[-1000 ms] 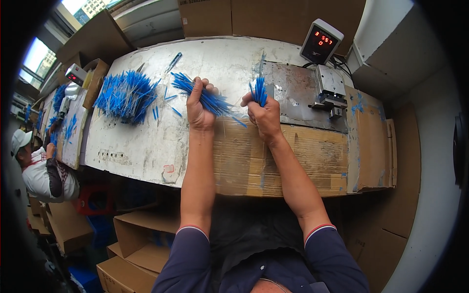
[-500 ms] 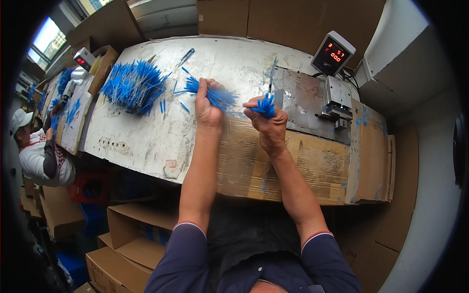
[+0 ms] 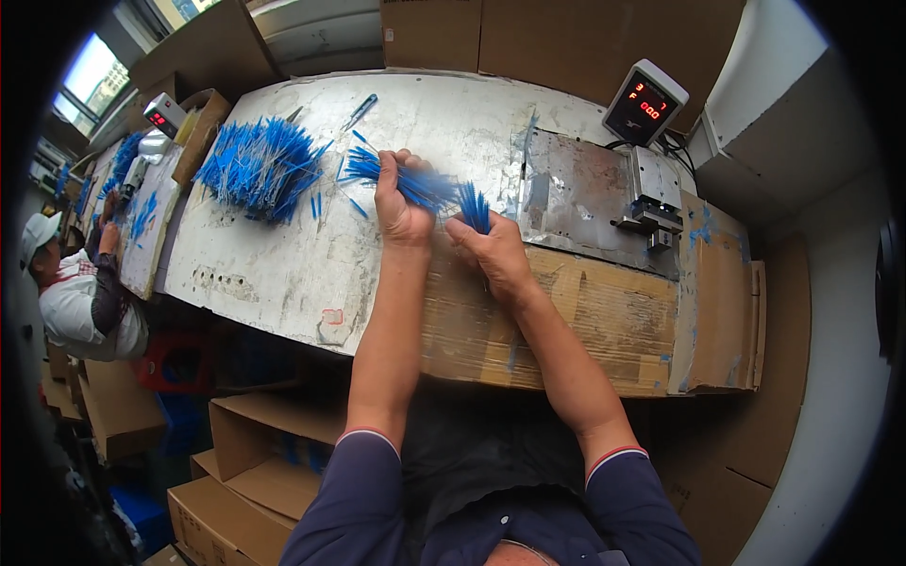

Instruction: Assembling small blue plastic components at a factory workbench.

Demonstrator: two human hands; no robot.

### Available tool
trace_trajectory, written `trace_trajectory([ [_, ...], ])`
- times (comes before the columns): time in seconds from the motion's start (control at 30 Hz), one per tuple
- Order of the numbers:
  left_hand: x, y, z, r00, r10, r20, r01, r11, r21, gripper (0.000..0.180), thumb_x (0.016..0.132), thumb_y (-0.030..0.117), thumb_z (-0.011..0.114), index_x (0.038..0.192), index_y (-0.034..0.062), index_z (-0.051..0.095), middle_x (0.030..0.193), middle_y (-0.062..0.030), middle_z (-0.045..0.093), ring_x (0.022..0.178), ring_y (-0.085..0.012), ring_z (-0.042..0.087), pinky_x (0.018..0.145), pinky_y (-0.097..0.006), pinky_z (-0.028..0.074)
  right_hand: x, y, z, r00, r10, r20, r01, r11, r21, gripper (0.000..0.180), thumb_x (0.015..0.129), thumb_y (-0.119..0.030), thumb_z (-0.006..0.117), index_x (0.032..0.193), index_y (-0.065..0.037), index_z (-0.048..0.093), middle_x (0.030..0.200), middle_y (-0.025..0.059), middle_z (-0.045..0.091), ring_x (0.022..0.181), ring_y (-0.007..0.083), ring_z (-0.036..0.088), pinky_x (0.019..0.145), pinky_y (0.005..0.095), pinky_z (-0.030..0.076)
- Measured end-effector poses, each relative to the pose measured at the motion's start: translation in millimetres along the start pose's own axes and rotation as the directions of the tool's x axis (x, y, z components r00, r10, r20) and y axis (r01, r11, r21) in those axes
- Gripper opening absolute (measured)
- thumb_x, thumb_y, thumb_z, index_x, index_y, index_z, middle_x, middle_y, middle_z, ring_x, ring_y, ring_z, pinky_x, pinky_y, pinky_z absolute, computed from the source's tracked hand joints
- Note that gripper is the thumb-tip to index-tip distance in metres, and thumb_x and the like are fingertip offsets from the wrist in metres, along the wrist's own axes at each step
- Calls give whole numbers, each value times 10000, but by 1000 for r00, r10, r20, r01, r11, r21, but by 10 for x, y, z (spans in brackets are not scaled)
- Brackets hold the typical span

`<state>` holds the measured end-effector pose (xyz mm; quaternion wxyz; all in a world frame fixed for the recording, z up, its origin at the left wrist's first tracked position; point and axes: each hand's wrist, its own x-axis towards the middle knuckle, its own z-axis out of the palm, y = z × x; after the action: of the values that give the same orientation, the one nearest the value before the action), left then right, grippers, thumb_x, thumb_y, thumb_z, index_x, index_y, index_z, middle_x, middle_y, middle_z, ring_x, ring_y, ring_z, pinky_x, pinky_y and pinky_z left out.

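Note:
My left hand is closed round a loose bundle of thin blue-tipped strands, whose ends fan out on both sides of the fist. Close beside it, my right hand grips a smaller bunch of blue-tipped strands, standing upright from the fingers. The ends of the left bundle nearest the right hand are blurred. Both hands are above the white worktable. A large heap of the same blue-tipped strands lies to the left, with a few loose pieces between heap and hand.
A metal plate with a clamp-like fixture sits at the right, below a counter with a red display. Flattened cardboard covers the near table edge. A blue-handled tool lies at the back. Another person works at the far left.
My right hand has moved left toward my left hand, and its bunch now stands more upright. The left hand has barely shifted. At the far left, the other person's arm has moved.

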<state>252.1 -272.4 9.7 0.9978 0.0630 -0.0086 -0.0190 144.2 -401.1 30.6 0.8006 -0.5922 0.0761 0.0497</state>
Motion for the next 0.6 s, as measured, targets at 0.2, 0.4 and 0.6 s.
trace_trajectory([
  [0.2,-113,-104,115,996,-61,65,55,994,94,200,1004,237,670,977,63,576,934,-48,577,840,-155,584,831,-329,548,7,12,-47,998,49,30,-50,998,31,172,896,-148,783,1010,-69,682,723,-71,582,553,16,471,468,193,330],
  [0.4,-108,-123,101,999,-17,46,13,997,77,186,1005,224,668,989,60,582,938,-48,572,843,-158,574,839,-331,545,46,71,-30,999,32,-12,-31,998,63,174,887,-144,787,1004,-61,688,733,-67,594,532,13,470,454,193,320],
  [0.6,-98,-149,83,999,-43,32,42,998,36,182,1013,205,655,984,44,577,928,-48,568,835,-155,566,837,-337,543,67,106,-130,994,109,23,-110,992,65,133,864,-109,792,939,-60,693,706,-48,602,528,33,483,456,202,326],
])
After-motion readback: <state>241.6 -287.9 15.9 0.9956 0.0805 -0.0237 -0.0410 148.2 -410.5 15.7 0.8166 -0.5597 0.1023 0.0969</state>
